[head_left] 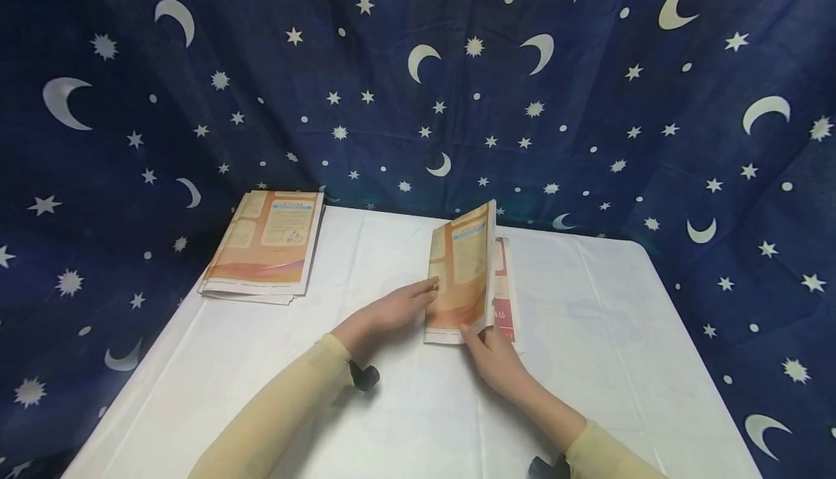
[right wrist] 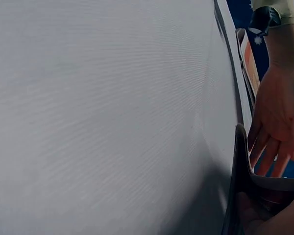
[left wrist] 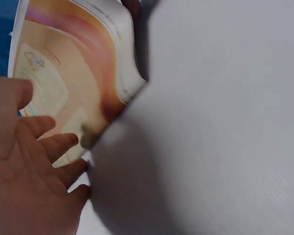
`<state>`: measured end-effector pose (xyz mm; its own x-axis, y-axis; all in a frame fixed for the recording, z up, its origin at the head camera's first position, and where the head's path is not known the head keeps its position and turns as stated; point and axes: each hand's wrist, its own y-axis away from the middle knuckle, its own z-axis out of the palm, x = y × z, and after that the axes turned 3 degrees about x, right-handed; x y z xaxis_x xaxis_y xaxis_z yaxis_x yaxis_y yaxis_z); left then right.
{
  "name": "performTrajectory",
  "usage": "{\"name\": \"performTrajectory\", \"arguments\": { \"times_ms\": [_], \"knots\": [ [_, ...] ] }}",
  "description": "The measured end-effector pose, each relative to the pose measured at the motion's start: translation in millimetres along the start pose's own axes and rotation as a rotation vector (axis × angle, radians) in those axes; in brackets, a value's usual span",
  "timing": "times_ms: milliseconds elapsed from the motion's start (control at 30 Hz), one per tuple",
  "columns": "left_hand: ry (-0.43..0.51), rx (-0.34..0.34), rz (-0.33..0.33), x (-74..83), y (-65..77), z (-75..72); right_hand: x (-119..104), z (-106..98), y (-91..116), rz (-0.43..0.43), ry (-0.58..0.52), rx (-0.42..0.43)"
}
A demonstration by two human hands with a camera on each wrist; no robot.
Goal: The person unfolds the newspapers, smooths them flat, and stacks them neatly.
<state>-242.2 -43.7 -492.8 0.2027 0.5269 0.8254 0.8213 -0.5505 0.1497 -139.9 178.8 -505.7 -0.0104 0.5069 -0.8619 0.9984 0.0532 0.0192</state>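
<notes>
An orange printed paper (head_left: pixel 460 268), like a folded newspaper sheet, stands partly raised with its right side bent upward. My right hand (head_left: pixel 499 363) pinches its bottom edge near the right corner, thumb on the orange face. Along the left edge lies my left hand (head_left: pixel 401 312), fingers extended and fingertips right at the paper. In the left wrist view those fingers (left wrist: pixel 63 144) spread beside the printed face. Behind the raised sheet, a red and white printed paper (head_left: pixel 505 308) shows as a strip; the rest is hidden.
A stack of similar orange papers (head_left: pixel 261 247) lies at the table's left back, its lower sheets slightly askew. White cloth covers the table (head_left: pixel 588 363). A dark blue curtain (head_left: pixel 392 65) with moons and stars hangs behind and at both sides.
</notes>
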Motion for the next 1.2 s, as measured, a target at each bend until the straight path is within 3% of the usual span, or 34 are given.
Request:
{"name": "performTrajectory", "arguments": {
  "times_ms": [167, 367, 500, 633, 900, 1200],
  "knots": [
    [0.189, 0.087, -0.024, 10.4, -0.3, -8.2, -8, 5, -5, -0.076, -0.015, 0.005],
    [0.488, 0.066, -0.013, 28.8, 5.0, -23.7, -23, 14, -17, -0.191, -0.025, -0.014],
    [0.646, 0.083, -0.066, 36.6, 9.5, -36.5, -34, 21, -25, -0.233, -0.03, -0.036],
    [0.735, 0.122, -0.137, 39.3, 13.2, -51.5, -44, 29, -30, -0.22, -0.006, -0.054],
    [0.748, 0.157, -0.191, 36.4, 18.4, -79.0, -57, 46, -38, -0.238, 0.035, -0.07],
    [0.647, 0.202, -0.196, 24.4, 24.7, -96.7, -54, 45, -39, -0.25, 0.138, -0.205]
  ]
}}
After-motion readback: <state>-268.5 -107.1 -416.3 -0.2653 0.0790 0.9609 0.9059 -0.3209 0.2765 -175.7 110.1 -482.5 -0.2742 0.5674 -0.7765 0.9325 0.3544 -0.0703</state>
